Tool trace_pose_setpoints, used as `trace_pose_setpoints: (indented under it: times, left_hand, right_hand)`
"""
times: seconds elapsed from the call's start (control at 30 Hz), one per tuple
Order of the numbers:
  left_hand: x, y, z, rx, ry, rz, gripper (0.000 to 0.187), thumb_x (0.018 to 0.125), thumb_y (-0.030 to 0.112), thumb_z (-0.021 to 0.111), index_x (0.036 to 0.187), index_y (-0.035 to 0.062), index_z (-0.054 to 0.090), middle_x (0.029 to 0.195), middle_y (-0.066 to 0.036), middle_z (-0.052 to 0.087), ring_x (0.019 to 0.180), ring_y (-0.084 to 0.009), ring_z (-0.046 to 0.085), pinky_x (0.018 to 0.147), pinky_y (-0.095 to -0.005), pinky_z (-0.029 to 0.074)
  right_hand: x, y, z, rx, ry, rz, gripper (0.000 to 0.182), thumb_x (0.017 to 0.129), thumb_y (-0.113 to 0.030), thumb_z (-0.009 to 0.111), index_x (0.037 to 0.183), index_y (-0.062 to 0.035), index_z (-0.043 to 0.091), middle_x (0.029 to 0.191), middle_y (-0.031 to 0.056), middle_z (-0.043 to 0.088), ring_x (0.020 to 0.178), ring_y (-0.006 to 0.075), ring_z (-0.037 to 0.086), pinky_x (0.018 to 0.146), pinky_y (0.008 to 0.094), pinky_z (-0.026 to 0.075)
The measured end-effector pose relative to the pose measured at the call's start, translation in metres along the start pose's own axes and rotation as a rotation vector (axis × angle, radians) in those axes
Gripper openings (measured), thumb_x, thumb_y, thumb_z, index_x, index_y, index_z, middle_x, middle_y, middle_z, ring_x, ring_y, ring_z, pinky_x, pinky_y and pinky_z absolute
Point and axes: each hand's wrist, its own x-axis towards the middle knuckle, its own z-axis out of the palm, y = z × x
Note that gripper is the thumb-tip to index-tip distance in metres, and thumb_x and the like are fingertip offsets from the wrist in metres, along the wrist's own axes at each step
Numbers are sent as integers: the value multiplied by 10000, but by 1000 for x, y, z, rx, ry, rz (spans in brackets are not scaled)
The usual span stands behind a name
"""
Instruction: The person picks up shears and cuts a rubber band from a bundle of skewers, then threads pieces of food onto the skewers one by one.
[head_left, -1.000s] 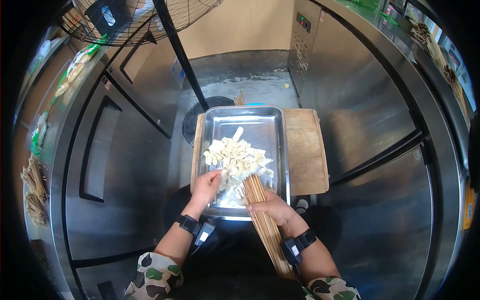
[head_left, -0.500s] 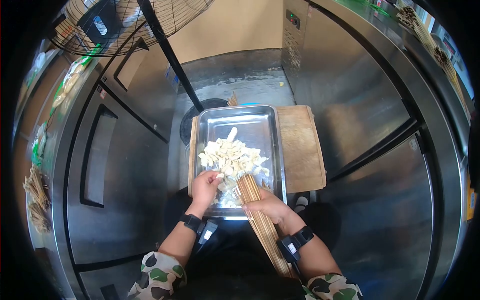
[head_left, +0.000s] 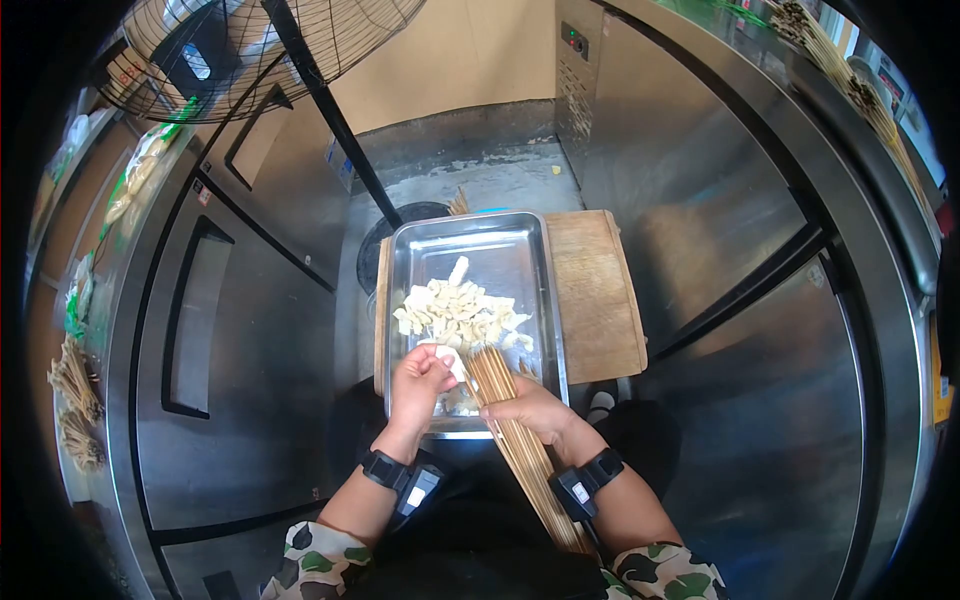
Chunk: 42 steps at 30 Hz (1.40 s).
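My left hand (head_left: 418, 388) is closed in a pinch on a flat white piece of food (head_left: 456, 364). The piece sits close to the upper ends of a thick bundle of bamboo skewers (head_left: 520, 462). Around that bundle my right hand (head_left: 536, 408) is wrapped, its thumb lying across the sticks. Below both hands lies a steel tray (head_left: 480, 226) with a pile of pale food pieces (head_left: 455, 310) in its middle. The exact kind of food is not clear. Part of the tray's near end is hidden by my hands and the skewers.
The tray rests on a wooden board (head_left: 595, 295). Steel cabinets stand at left (head_left: 255, 360) and right (head_left: 745, 420). A black fan pole (head_left: 345, 130) rises behind the tray, near a dark round container (head_left: 368, 268). More skewer bundles (head_left: 75, 385) lie on the left counter.
My left hand has lifted from the edge of the pile and come toward the skewer ends, with a white piece in its fingers. My right hand still grips the skewers.
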Motion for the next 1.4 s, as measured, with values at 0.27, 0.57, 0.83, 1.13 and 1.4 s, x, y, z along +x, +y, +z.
trace_pose_setpoints:
  times: [0.27, 0.57, 0.83, 1.13, 1.4]
  left_hand:
    - [-5, 7, 10, 5, 11, 72, 89, 885, 41, 544, 970, 55, 564, 840, -6, 616, 741, -49, 571, 621, -183, 488]
    - [-13, 7, 10, -110, -33, 28, 166, 838, -34, 576, 988, 37, 564, 875, -37, 618, 787, -93, 588, 687, -217, 504]
    - [-22, 4, 9, -77, -66, -24, 132, 829, -33, 595, 951, 16, 579, 905, -57, 624, 802, -104, 594, 717, -251, 530]
    - [-28, 9, 26, -46, 71, 102, 92, 860, 43, 591, 937, 68, 549, 815, -14, 595, 682, -60, 552, 572, -195, 488]
    - [-31, 17, 24, -92, 52, -19, 175, 870, 83, 585, 1038, 94, 540, 791, 5, 595, 680, -64, 548, 610, -209, 486]
  right_hand:
    - [-1, -1, 0, -3, -14, 13, 250, 730, -60, 676, 955, -40, 566, 758, 33, 584, 649, 126, 578, 567, 262, 480]
    - [0, 1, 0, 39, -22, 14, 213, 731, -65, 682, 915, -48, 575, 727, 30, 586, 623, 123, 577, 548, 259, 472]
    - [1, 1, -3, 25, -21, 24, 232, 725, -57, 682, 929, -43, 573, 724, 34, 587, 624, 127, 582, 544, 261, 478]
    - [-1, -1, 0, 39, -26, 10, 283, 712, -38, 690, 968, -40, 571, 761, 32, 586, 649, 126, 581, 569, 260, 484]
    - [-2, 1, -1, 73, -58, 20, 304, 717, -46, 697, 992, -45, 567, 776, 26, 587, 656, 120, 579, 574, 257, 483]
